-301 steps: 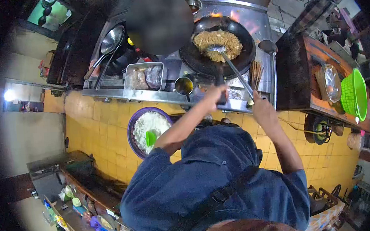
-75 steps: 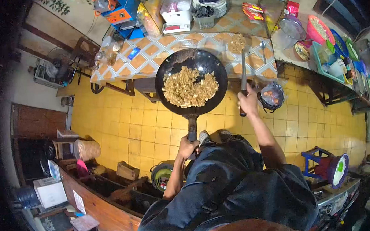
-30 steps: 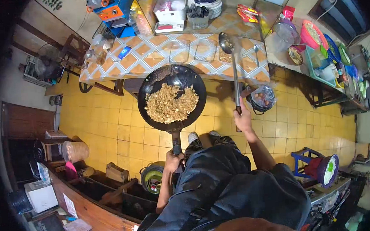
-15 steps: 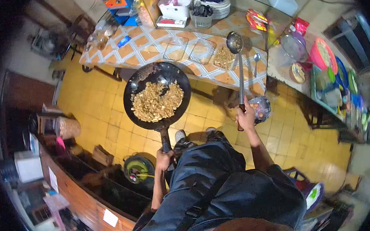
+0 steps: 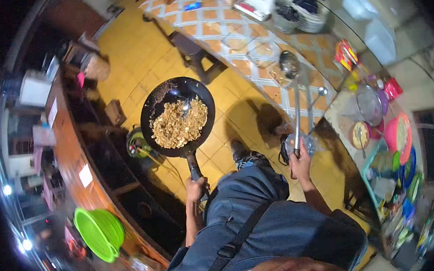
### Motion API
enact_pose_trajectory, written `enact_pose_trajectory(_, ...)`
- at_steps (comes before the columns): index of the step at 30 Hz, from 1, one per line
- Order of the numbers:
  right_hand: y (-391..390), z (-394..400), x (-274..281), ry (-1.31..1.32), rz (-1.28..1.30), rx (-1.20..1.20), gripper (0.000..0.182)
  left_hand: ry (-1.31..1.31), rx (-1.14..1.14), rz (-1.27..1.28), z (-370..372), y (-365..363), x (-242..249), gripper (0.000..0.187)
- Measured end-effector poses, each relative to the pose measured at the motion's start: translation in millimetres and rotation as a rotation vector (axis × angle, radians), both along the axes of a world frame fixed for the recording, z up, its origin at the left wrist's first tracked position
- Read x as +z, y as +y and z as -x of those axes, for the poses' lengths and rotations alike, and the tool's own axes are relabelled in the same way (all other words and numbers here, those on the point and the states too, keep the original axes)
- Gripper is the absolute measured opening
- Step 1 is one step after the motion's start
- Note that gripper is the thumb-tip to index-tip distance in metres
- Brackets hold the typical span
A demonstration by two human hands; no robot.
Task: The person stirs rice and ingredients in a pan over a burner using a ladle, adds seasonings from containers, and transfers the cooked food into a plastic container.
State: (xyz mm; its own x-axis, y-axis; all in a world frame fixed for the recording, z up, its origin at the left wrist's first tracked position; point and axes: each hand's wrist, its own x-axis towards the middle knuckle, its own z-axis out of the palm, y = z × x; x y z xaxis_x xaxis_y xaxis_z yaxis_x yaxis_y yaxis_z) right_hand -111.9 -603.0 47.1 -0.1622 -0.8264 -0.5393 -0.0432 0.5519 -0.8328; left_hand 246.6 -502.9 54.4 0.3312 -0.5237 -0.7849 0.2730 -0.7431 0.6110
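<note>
My left hand (image 5: 196, 189) is closed around the handle of a black wok (image 5: 200, 93), held out over the yellow floor. Fried rice (image 5: 179, 125) with pale bits fills the bottom of the wok. In my right hand (image 5: 300, 162) is the dark grip of a long metal ladle (image 5: 297, 108). The ladle's round bowl is over the edge of the patterned table, partly covering a portion of rice (image 5: 278, 76) there. A metal spoon (image 5: 322, 92) lies on the table to the right of the ladle.
The patterned table (image 5: 205, 29) holds stacked plates (image 5: 312, 23) and red packets (image 5: 346, 53). A pink basin (image 5: 398, 137) and a sieve (image 5: 370, 103) stand on the right counter. Left are a wooden counter (image 5: 73, 179) and green basins (image 5: 100, 234); a dark stool (image 5: 192, 52) stands by the table.
The view has turned left, so the table now runs diagonally and the green basins show at lower left. Both hands keep hold of the wok and the ladle.
</note>
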Motion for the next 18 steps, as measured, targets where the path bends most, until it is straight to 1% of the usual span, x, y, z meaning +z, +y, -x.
enact_pose_trajectory(1,-7.0,5.5,-17.7,0.103,0.059,0.000,0.063,0.030,0.052,-0.025,10.1,-15.4,14.7,0.012)
enact_pose_trajectory(2,-7.1,10.0,-35.0,0.207,0.113,0.008,0.062,0.022,0.093,-0.044,10.3,-20.9,8.2,0.012)
enact_pose_trajectory(3,-13.5,17.2,-49.1,0.181,0.020,-0.027,0.058,0.025,0.065,-0.083,13.0,-24.5,0.9,0.012)
enact_pose_trajectory(4,-21.7,30.8,-68.0,0.158,0.008,0.059,0.058,0.024,0.055,-0.126,17.3,-25.8,-2.3,0.012)
enact_pose_trajectory(6,-55.5,47.2,-111.3,0.522,0.269,0.166,0.059,0.028,0.241,-0.060,38.1,-40.9,-1.8,0.012)
enact_pose_trajectory(7,-67.4,28.1,-82.7,0.505,0.178,0.222,0.059,0.008,0.272,-0.030,50.2,-31.8,2.4,0.012)
enact_pose_trajectory(8,-97.1,12.4,-49.9,0.498,0.086,0.283,0.059,-0.017,0.303,-0.003,65.3,-41.4,4.3,0.012)
enact_pose_trajectory(9,-72.1,22.4,-86.0,0.608,0.279,0.310,0.055,-0.051,0.261,-0.011,55.3,-32.8,-1.7,0.013)
enact_pose_trajectory(10,-99.6,22.4,-86.2,0.561,0.302,0.397,0.055,-0.109,0.289,-0.008,71.4,-34.2,-8.3,0.014)
enact_pose_trajectory(11,-135.2,16.3,-72.4,0.468,0.291,0.553,0.052,-0.169,0.318,0.008,87.2,-41.8,-11.0,0.017)
enact_pose_trajectory(12,-159.6,11.6,-70.5,0.388,0.263,0.695,0.049,-0.199,0.379,-0.008,97.5,-48.9,-19.5,0.017)
enact_pose_trajectory(13,-188.7,16.1,-109.3,0.435,0.691,0.841,0.046,-0.220,0.411,-0.021,109.3,-54.0,-26.9,0.019)
enact_pose_trajectory(14,-222.6,6.6,-100.5,0.276,0.427,0.996,0.046,-0.238,0.444,-0.033,124.6,-63.0,-30.3,0.020)
enact_pose_trajectory(15,-250.9,-2.7,-111.8,0.210,0.582,1.103,0.046,-0.335,0.463,-0.065,138.6,-77.8,-28.3,0.022)
enact_pose_trajectory(16,-237.8,-5.8,-134.4,0.156,0.748,1.099,0.046,-0.410,0.404,-0.081,138.3,-72.0,-34.0,0.021)
enact_pose_trajectory(18,-286.0,-35.1,-173.1,-0.014,0.666,1.280,0.044,-0.538,0.452,-0.093,164.0,-92.3,-66.3,0.022)
